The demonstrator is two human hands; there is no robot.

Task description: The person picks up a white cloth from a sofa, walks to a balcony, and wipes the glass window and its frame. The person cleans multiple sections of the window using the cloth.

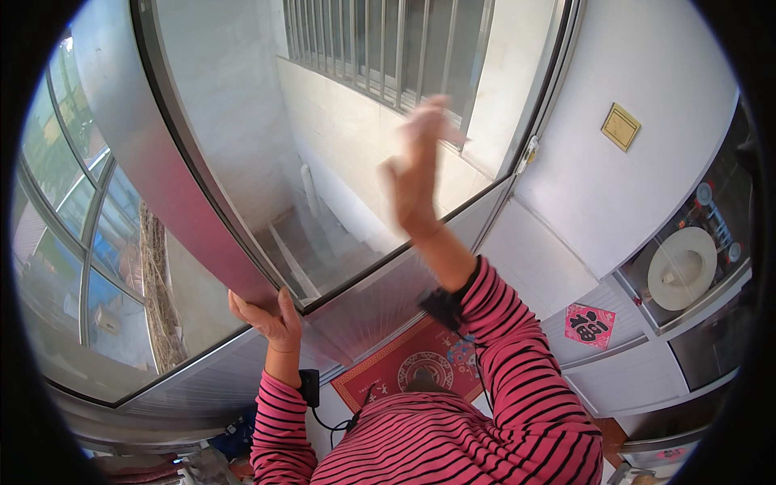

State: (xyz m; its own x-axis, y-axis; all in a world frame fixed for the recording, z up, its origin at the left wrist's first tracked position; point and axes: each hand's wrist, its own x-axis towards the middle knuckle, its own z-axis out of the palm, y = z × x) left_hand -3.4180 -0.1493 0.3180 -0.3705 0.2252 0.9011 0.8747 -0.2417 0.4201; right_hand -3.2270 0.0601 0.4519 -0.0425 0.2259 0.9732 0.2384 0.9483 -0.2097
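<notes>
My left hand point(265, 318) grips the lower part of a metal frame post point(200, 194), with thumb and fingers on opposite sides of it. The post reflects the pink of my sleeve. My right hand point(418, 163) is raised in front of a large glass pane point(339, 200) set in a dark-edged metal frame. Motion blurs this hand. Pinkish blur surrounds its fingers, and I cannot tell whether that is a cloth or only the moving fingers. Whether the palm touches the glass is also unclear.
A barred window point(388, 48) and pale wall show through the glass. At right are a yellow wall switch point(621, 127), a cabinet with a red decoration point(590, 326) and a pale round lid-like object point(682, 268). A red mat point(388, 370) lies below.
</notes>
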